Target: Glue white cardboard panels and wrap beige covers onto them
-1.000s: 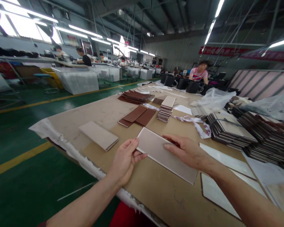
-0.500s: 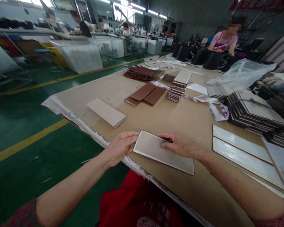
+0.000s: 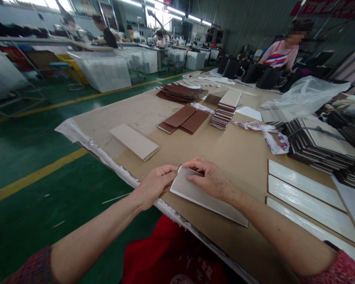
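A flat rectangular beige panel [image 3: 208,199] with pale edges lies at a slant near the table's front edge. My left hand [image 3: 156,183] pinches its left end between thumb and fingers. My right hand [image 3: 208,177] grips the panel's far long edge close to the left corner, thumb on the beige face and fingers along the edge. The underside of the panel is hidden. Beyond my left hand lies a small pile of similar beige panels [image 3: 134,141]. To the right, several strips with a shiny white face and dark edges [image 3: 307,191] lie side by side.
Brown pieces [image 3: 183,118], a stack of edged panels [image 3: 225,110] and a brown pile [image 3: 179,94] stand farther back. Tied dark-edged bundles [image 3: 322,138], white cloth strips [image 3: 272,138] and plastic film [image 3: 307,96] lie right. Another person [image 3: 281,51] stands at the far end by black bags.
My right hand has slid left along the far edge, from the panel's middle to near its left corner. My left hand keeps its hold on the left end.
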The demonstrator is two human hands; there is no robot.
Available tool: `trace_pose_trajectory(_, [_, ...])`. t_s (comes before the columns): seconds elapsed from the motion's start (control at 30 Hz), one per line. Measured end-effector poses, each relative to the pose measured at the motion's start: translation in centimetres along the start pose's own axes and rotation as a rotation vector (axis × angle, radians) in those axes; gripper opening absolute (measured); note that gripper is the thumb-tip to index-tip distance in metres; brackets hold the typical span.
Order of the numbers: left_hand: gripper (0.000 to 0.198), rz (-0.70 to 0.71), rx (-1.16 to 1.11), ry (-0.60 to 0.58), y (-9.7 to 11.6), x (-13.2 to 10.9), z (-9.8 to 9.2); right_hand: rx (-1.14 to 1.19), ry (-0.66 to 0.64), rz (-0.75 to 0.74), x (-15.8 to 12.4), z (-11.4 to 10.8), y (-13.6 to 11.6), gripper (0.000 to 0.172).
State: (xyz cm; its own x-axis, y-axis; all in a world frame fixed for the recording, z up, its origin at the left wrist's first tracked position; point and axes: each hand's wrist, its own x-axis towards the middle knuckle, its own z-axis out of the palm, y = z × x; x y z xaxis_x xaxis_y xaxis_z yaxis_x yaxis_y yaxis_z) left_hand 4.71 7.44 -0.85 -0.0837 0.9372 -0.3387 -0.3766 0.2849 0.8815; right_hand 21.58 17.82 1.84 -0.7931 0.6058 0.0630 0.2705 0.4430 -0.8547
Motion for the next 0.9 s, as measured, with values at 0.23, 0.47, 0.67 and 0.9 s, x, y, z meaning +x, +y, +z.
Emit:
trace_pose_trajectory(0.23, [0.035,0.017,-0.014,0.015,-0.2,0.3,0.3,0.158,0.007,0.237,0.4,-0.1,-0.4,0.021])
trace_pose_trajectory(0.47, [0.034,0.002,-0.029,0.038,-0.4,0.5,0.7,0.166,0.058,0.303,1.0,0.2,0.1,0.017])
trace_pose_trajectory(0.67, [0.034,-0.005,-0.067,0.039,-0.5,0.7,0.8,0.146,0.07,0.297,0.8,0.3,0.4,0.016])
trace_pose_trajectory(0.9, [0.032,-0.009,-0.053,0.056,-0.7,0.8,0.7,0.14,0.071,0.276,0.9,0.5,0.7,0.014])
